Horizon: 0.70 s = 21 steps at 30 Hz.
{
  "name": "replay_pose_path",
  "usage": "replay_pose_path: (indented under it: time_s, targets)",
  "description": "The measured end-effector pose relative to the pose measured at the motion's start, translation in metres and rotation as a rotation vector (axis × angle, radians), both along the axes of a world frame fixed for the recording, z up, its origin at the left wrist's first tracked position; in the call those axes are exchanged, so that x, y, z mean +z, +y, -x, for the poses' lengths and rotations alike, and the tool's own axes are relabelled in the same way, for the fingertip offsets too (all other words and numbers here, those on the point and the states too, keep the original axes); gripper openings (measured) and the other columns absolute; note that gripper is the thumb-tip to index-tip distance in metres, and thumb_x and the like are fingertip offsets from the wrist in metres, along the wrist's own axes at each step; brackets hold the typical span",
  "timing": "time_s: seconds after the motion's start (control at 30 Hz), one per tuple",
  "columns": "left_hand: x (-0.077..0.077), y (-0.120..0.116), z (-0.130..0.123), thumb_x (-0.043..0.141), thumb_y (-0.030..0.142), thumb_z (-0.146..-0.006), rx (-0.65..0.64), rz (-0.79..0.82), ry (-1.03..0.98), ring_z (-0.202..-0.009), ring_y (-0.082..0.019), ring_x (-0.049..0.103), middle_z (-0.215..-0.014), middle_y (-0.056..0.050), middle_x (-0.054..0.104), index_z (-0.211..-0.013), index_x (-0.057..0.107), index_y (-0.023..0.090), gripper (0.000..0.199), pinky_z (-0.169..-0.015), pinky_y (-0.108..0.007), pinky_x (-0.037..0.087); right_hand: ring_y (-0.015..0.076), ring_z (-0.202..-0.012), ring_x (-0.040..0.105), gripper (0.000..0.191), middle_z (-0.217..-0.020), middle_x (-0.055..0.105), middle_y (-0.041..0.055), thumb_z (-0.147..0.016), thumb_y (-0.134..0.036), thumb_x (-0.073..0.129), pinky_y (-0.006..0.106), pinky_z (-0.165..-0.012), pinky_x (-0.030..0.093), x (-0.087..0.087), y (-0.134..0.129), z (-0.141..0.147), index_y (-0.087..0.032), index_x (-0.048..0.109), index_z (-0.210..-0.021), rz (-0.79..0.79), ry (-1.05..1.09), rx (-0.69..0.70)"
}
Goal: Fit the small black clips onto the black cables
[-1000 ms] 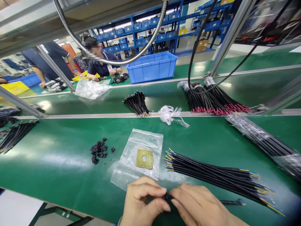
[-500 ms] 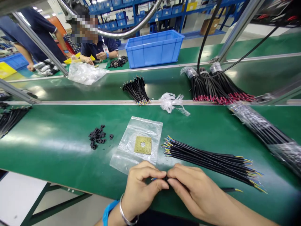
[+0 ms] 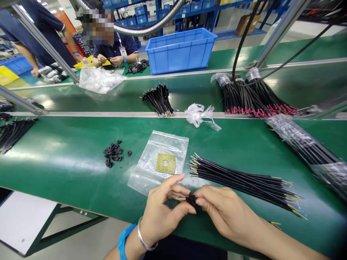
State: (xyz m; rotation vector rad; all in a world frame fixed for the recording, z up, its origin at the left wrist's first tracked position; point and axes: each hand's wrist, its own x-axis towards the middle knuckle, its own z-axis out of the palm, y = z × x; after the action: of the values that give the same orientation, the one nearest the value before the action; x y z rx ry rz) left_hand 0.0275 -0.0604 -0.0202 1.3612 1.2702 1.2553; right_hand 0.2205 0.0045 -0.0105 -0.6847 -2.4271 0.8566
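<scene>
My right hand (image 3: 226,213) pinches a short black cable (image 3: 197,199) between thumb and fingers; most of the cable is hidden by the hand. Blue and yellow wire ends (image 3: 181,198) stick out to the left. A small black ring-like part (image 3: 192,199) sits around the cable near these ends. My left hand (image 3: 165,209) is curved around the wire ends, index finger raised and thumb apart from it. Its thumb tip lies just below the black part; whether it touches is unclear. Beyond it, a yellowish sponge square with a hole (image 3: 161,167) rests on a clear zip bag (image 3: 143,177).
Black cables (image 3: 238,180) lie to the right, near a plastic-wrapped bundle (image 3: 306,148). Small black parts (image 3: 112,153) are piled at left. Farther back are a short-cable bundle (image 3: 159,101), crumpled plastic (image 3: 199,115), red-ended cables (image 3: 252,97), a blue bin (image 3: 179,54) and a seated co-worker (image 3: 119,50).
My left index finger has lifted and the hand has opened away from its pinch, baring the wire ends and black part. My right hand keeps its pinch. The view has shifted slightly.
</scene>
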Motion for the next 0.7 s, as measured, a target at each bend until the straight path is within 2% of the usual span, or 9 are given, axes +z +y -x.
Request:
replay_pose_path:
  time_s: [0.07,0.2,0.5,0.6,0.7]
  targets:
    - [0.001,-0.003,0.002,0.076,0.011,-0.076,-0.011,0.006,0.002,-0.084,-0.015,0.074,-0.096,-0.002,0.076,-0.132,0.052,0.029,0.063,-0.077,-0.024,0.06,0.0102,-0.055,0.048,0.017,-0.068,0.053,-0.0024,-0.097,-0.013,0.039,0.024,-0.053,0.037,-0.001,0.001,0.0,-0.019,0.051,-0.087,-0.034,0.004,-0.009]
    - [0.002,-0.004,0.003,0.066,0.005,-0.08,0.013,-0.041,0.118,-0.082,-0.014,0.075,-0.092,0.0,0.078,-0.129,0.052,0.028,0.056,-0.078,-0.021,0.059,0.0104,-0.054,0.047,0.019,-0.067,0.052,-0.0022,-0.097,-0.011,0.038,0.024,-0.051,0.036,-0.001,-0.001,0.002,-0.019,0.051,-0.085,-0.062,0.01,0.004]
    - [-0.003,-0.006,-0.003,0.065,0.005,-0.08,0.015,-0.127,0.301,-0.079,-0.013,0.075,-0.091,0.002,0.078,-0.131,0.047,0.029,0.06,-0.077,-0.021,0.059,0.011,-0.052,0.046,0.022,-0.065,0.052,-0.0024,-0.097,-0.013,0.037,0.025,-0.05,0.033,-0.006,-0.002,0.001,-0.019,0.053,-0.082,-0.014,-0.045,0.012]
    - [0.003,-0.002,0.018,0.071,0.016,-0.081,0.005,-0.12,0.45,-0.084,-0.016,0.075,-0.098,-0.002,0.078,-0.128,0.055,0.027,0.05,-0.081,-0.025,0.059,0.0124,-0.057,0.051,0.021,-0.069,0.056,-0.0009,-0.097,-0.014,0.039,0.026,-0.054,0.037,-0.008,-0.002,0.002,-0.018,0.054,-0.083,-0.071,-0.114,0.007]
    - [0.013,0.009,0.068,0.07,0.029,-0.084,0.123,-0.106,0.71,-0.099,-0.022,0.07,-0.112,-0.006,0.074,-0.115,0.066,0.025,0.031,-0.092,-0.033,0.055,0.0158,-0.065,0.052,0.019,-0.072,0.058,0.0008,-0.095,-0.015,0.045,0.029,-0.061,0.039,-0.009,0.0,0.001,-0.019,0.056,-0.08,-0.196,-0.21,-0.013]
